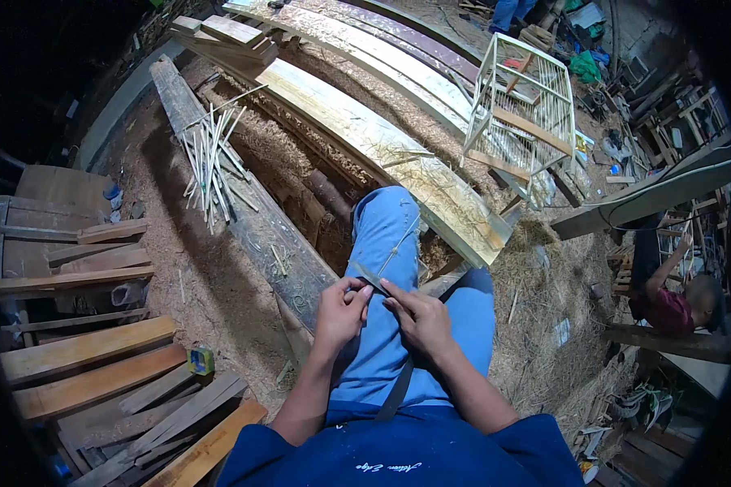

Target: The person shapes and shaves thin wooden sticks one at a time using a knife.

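Note:
My left hand (343,312) is closed in a pinch over my thigh, its fingertips on the near end of a thin stick (395,249). The stick slants forward across my blue-trousered knee. Beside it, my right hand (421,322) is closed on a knife, whose narrow grey blade (369,277) crosses the stick right by both sets of fingertips. A long dark strip (395,392), which looks like the knife's handle, runs from under my right wrist to my waist.
A pile of pale sticks (213,162) lies on a weathered plank (256,219) at left. A thick board (365,134) stretches ahead, with a slatted wooden cage (521,114) beyond. Cut boards (97,349) are stacked at lower left. Another person (674,300) is at right. Shavings cover the ground.

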The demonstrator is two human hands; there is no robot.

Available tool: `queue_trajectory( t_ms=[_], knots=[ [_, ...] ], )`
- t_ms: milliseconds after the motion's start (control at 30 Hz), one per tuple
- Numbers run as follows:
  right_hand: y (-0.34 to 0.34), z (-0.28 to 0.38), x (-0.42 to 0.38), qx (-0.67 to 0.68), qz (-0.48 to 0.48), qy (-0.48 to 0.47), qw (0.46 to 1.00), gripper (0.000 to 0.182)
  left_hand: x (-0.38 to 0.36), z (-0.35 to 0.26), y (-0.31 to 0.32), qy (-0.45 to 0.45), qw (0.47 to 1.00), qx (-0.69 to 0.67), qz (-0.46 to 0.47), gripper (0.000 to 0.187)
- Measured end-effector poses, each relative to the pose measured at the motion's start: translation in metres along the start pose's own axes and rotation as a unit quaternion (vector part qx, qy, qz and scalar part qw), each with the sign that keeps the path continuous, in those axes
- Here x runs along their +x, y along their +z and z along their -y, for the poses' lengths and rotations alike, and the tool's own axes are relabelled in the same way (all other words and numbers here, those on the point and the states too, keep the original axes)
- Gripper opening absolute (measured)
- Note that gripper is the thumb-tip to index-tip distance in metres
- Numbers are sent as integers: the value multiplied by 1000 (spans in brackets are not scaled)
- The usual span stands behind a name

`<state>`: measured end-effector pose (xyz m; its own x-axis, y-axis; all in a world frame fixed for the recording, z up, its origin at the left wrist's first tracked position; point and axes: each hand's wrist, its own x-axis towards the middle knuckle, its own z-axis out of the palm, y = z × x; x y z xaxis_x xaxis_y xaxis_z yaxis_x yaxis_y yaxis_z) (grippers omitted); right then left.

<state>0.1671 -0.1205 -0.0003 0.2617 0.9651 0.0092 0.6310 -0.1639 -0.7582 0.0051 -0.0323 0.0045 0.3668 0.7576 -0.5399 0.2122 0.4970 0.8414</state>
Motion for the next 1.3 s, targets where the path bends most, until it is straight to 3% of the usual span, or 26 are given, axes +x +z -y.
queue_trajectory(
  t_ms=[200,500,633,933,1200,1300],
  knots=[
    [5,-8,0,0,-32,3,999,33,-16,17,-8,27,999,-34,3,13],
    [4,-6,1,-17,-43,26,999,33,-75,27,-33,-25,999,-24,-13,14],
    [7,-8,4,-27,-59,17,998,33,-71,28,-35,-51,998,-36,-1,14],
    [4,-1,-7,-11,-21,-41,999,33,-9,5,-8,-3,1000,-9,3,16],
    [8,-15,-3,-6,-58,2,998,33,-49,11,-33,-78,996,-23,24,18],
    [6,-10,-1,-18,-52,8,998,33,-63,29,-40,-66,997,-33,10,18]
  ],
)
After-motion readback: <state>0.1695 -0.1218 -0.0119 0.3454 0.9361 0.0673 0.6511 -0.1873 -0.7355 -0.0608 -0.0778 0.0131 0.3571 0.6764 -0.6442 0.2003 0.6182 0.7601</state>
